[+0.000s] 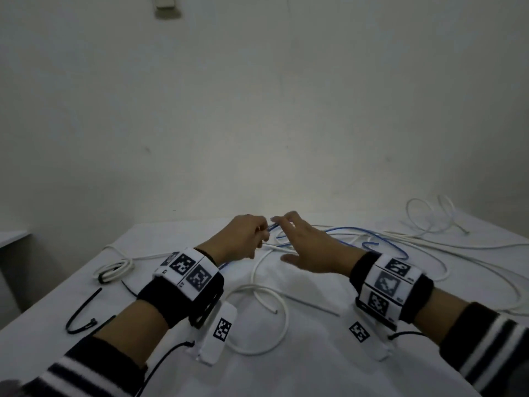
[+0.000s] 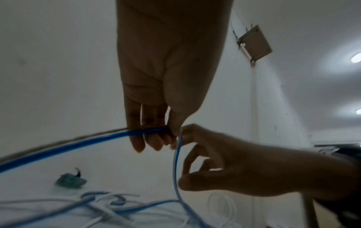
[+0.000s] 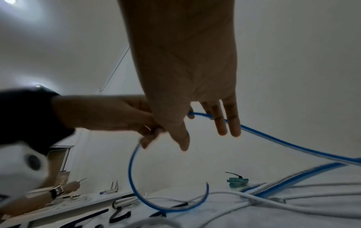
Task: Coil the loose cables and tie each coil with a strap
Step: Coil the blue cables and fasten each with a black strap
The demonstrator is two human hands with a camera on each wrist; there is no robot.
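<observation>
above the far middle of the table (image 1: 300, 376), the left hand (image 1: 242, 237) has its fingers curled tight on the blue cable (image 3: 273, 139). the right hand (image 1: 307, 247) touches it beside them, fingers straight and slightly apart. white cables (image 1: 259, 305) sprawl around; black straps (image 1: 83, 313) lie near left.

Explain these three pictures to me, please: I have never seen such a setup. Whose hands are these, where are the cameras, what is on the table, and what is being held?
No machine here: a person works bare-handed, wearing a head camera and one camera strapped to each wrist. The wide picture is the head view; the other two look along each hand. The left hand has curled fingers in a grip on a blue cable. The right hand reaches in with fingers extended at the same cable. On the white table lie loose white cables, one white coil already tied, and black straps.
</observation>
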